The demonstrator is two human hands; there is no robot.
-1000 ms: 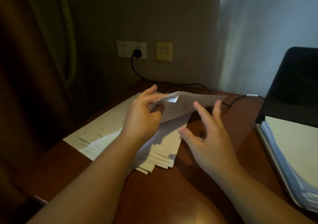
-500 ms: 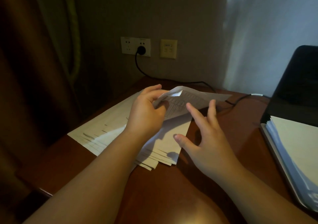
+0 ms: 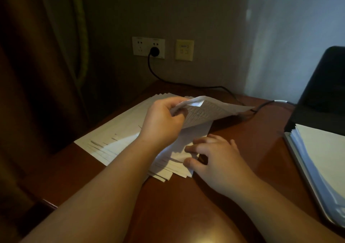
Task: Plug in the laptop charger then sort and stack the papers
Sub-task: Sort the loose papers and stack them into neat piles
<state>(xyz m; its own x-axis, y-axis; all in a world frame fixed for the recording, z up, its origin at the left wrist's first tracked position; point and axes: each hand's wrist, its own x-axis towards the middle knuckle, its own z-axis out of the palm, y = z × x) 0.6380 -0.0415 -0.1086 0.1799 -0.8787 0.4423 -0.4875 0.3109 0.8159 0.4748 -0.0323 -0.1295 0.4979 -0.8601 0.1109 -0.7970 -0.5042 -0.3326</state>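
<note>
Lying fanned across the left part of the wooden desk (image 3: 242, 149) is a spread of white papers (image 3: 115, 136), edges staggered toward the near side. One printed sheet (image 3: 211, 110) is lifted clear of the spread — held up at its left edge by the left hand (image 3: 162, 123), whose fingers are curled around that edge with the thumb on top; print can be seen on the underside, though it is too small to be read. The far corner of the sheet points to the right, above the desk.

The right hand (image 3: 218, 158) is laid on the near right corner of the spread, fingers loosely bent and slightly apart, fingertips and thumb touching the top sheets. Whether a sheet is pinched between thumb and fingers cannot be told.

A black plug (image 3: 154, 51) is seated in the white wall socket (image 3: 148, 46); its black cable (image 3: 186, 84) runs down the wall and along the back of the desk toward the laptop (image 3: 321, 97) at the right edge. A short pale section is seen on the cable near the laptop. The laptop's lid is raised, dark, and a second stack of papers (image 3: 321, 155) is resting on its base — thick, squared off.

Beside the socket a yellowish wall plate (image 3: 184, 50) is mounted. A dark curtain (image 3: 37, 65) hangs at the left.
</note>
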